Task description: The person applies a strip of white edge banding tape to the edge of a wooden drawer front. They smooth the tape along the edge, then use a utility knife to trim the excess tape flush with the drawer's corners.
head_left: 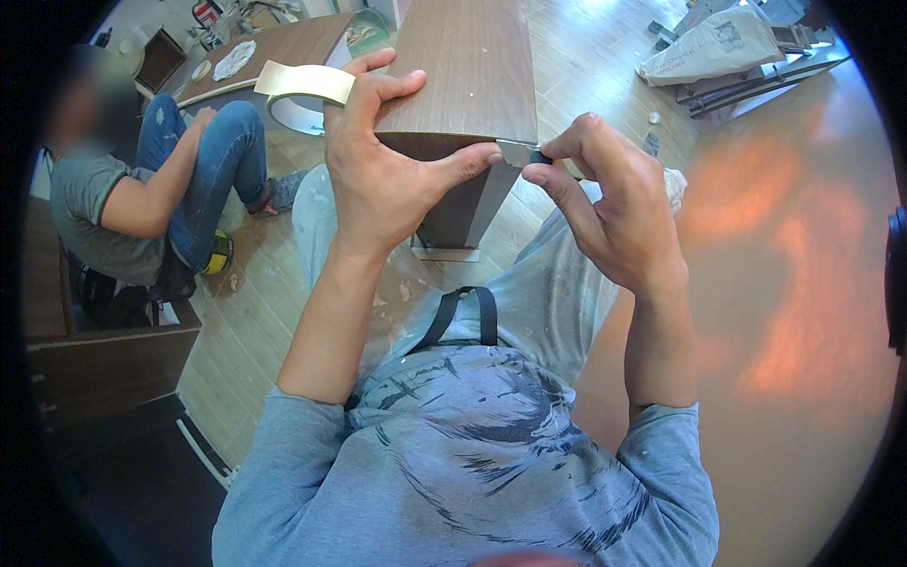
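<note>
My left hand (378,165) grips the near end of a brown wood-grain board (458,66), two fingers on its top and the thumb at its front edge. A roll of pale masking tape (307,80) is behind these fingers, apparently held by the hidden ones. My right hand (609,198) pinches a small flat metal blade (513,153) by its dark handle (539,157). The blade lies at the board's right front corner, beside my left thumb. The board tops an upright panel, and my legs are spread around it.
A person (123,198) in jeans sits on the floor at left, near another wood-grain panel (283,42). A white sack (704,47) rests on metal pieces at upper right. A large brown surface (794,283) fills the right side, and a dark cabinet (113,359) stands lower left.
</note>
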Demonstrator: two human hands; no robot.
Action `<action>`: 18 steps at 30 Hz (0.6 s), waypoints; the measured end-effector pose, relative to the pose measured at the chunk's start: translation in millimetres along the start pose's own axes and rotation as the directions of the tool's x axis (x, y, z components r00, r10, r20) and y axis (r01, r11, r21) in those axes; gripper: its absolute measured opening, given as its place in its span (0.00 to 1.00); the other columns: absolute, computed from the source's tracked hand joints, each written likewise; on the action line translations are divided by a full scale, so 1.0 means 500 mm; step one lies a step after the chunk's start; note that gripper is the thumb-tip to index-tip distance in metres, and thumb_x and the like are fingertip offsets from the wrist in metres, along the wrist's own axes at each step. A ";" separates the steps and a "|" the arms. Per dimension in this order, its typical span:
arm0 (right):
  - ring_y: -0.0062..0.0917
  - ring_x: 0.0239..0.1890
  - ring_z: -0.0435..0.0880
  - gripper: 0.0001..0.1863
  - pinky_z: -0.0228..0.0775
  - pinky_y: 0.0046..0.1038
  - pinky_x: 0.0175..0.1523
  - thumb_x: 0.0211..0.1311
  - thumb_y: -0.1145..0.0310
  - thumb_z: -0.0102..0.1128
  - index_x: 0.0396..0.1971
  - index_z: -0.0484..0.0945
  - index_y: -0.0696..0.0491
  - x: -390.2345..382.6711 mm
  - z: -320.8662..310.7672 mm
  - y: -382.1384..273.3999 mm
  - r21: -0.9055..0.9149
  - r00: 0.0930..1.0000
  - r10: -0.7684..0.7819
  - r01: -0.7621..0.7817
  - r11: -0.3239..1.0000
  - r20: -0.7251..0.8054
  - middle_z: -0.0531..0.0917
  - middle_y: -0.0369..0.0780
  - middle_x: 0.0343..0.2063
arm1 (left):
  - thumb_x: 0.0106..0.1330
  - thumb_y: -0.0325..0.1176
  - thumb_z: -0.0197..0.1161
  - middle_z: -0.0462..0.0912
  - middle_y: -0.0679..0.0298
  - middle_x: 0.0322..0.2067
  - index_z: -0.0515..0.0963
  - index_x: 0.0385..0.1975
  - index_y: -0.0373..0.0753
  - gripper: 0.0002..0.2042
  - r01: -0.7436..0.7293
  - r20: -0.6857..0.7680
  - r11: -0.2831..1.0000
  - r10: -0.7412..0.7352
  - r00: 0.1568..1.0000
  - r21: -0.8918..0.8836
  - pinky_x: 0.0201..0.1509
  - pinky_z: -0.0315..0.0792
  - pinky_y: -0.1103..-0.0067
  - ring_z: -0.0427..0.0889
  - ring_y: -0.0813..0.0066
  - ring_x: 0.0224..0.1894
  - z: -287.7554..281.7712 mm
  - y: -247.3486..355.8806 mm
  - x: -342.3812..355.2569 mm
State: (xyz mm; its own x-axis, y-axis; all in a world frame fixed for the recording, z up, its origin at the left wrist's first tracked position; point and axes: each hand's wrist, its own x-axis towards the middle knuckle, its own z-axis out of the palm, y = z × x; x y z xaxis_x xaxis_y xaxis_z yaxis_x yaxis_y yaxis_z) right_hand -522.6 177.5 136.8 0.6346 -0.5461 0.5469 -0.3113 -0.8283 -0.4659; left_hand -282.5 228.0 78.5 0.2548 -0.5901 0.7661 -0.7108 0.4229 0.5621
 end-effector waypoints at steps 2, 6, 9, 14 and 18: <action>0.45 0.37 0.85 0.14 0.74 0.43 0.44 0.70 0.64 0.73 0.40 0.75 0.54 0.001 -0.001 -0.001 -0.007 1.000 -0.002 0.002 1.000 0.002 0.83 0.44 0.34 | 0.38 0.46 0.96 0.75 0.51 0.67 0.79 0.54 0.43 0.42 0.005 -0.003 1.000 -0.005 1.000 -0.001 0.65 0.79 0.60 0.81 0.51 0.65 0.000 -0.001 0.001; 0.45 0.37 0.85 0.14 0.73 0.42 0.44 0.71 0.63 0.73 0.41 0.75 0.53 0.003 -0.005 -0.002 -0.035 1.000 -0.014 0.014 0.999 0.008 0.84 0.43 0.34 | 0.38 0.45 0.96 0.76 0.50 0.66 0.79 0.54 0.42 0.42 -0.005 -0.011 1.000 0.005 1.000 0.002 0.65 0.78 0.60 0.82 0.51 0.65 0.001 -0.001 0.003; 0.45 0.38 0.86 0.14 0.74 0.42 0.44 0.71 0.63 0.73 0.42 0.76 0.53 0.006 -0.009 -0.002 -0.059 1.000 -0.024 0.025 0.998 0.018 0.85 0.42 0.35 | 0.38 0.45 0.96 0.77 0.50 0.66 0.79 0.52 0.42 0.41 -0.029 -0.023 1.000 0.029 0.999 0.007 0.65 0.79 0.61 0.82 0.52 0.64 0.001 0.000 0.005; 0.35 0.37 0.88 0.15 0.80 0.35 0.46 0.68 0.67 0.77 0.45 0.80 0.57 0.006 -0.008 -0.004 -0.046 1.000 -0.008 0.008 0.999 0.002 0.87 0.43 0.36 | 0.37 0.45 0.97 0.81 0.51 0.62 0.80 0.49 0.40 0.39 -0.109 -0.003 0.994 0.109 0.994 0.005 0.61 0.82 0.64 0.85 0.54 0.61 -0.006 -0.008 0.016; 0.31 0.39 0.91 0.17 0.84 0.31 0.48 0.67 0.70 0.79 0.47 0.81 0.61 0.004 -0.002 -0.002 -0.036 0.999 -0.035 0.034 0.999 -0.028 0.88 0.45 0.37 | 0.38 0.44 0.97 0.82 0.52 0.60 0.80 0.47 0.38 0.38 -0.198 0.005 0.980 0.197 0.980 0.029 0.60 0.85 0.67 0.86 0.56 0.59 -0.006 -0.021 0.023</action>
State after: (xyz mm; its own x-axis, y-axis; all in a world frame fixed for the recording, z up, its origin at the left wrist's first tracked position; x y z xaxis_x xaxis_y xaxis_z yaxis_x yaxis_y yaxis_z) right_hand -521.6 177.1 139.2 0.6252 -0.5199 0.5821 -0.3144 -0.8504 -0.4218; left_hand -270.2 218.9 82.6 0.1062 -0.4983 0.8605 -0.7660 0.5108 0.3903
